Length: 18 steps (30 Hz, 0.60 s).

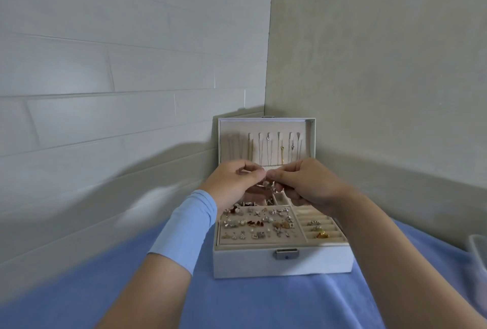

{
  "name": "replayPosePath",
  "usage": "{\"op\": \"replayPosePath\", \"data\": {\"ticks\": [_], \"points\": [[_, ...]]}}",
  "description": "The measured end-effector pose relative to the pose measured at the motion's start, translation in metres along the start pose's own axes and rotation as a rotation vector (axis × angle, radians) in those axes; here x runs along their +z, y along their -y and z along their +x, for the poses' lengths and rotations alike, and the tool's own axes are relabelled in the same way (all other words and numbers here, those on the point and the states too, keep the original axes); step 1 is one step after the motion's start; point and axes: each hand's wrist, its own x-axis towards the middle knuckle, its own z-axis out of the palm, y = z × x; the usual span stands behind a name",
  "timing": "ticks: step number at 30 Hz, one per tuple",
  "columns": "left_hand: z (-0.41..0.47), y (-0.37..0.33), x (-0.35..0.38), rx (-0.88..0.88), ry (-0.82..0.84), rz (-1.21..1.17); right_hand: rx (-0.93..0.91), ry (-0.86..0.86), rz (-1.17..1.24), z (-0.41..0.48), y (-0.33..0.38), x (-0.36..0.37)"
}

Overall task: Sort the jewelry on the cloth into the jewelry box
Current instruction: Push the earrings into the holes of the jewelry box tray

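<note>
A white jewelry box (283, 262) stands open on the blue cloth (237, 302), its lid upright with several necklaces (282, 149) hanging inside. Its tray holds several earrings (258, 223) on the left and rings (316, 228) in the slots on the right. Above the back of the tray, my left hand (234, 183) and my right hand (308, 183) meet fingertip to fingertip. Together they pinch a small silvery piece of jewelry (267, 183) that dangles between them. Its exact kind is too small to tell.
The box sits in a corner, with a panelled wall on the left and a plain wall (382, 65) behind and to the right. A clear plastic container (478, 255) shows at the right edge. A blue sleeve (184, 228) covers my left forearm.
</note>
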Motion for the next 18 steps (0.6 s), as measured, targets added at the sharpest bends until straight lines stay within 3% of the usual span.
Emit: {"op": "replayPosePath", "data": {"ticks": [6,18], "points": [[0.020,0.010,-0.004,-0.029,0.064,0.047,0.041,0.006,-0.050,0.015,-0.005,-0.003],[0.018,0.012,-0.015,-0.140,0.237,0.291,0.080,0.191,-0.229,0.009,-0.005,-0.004]]}}
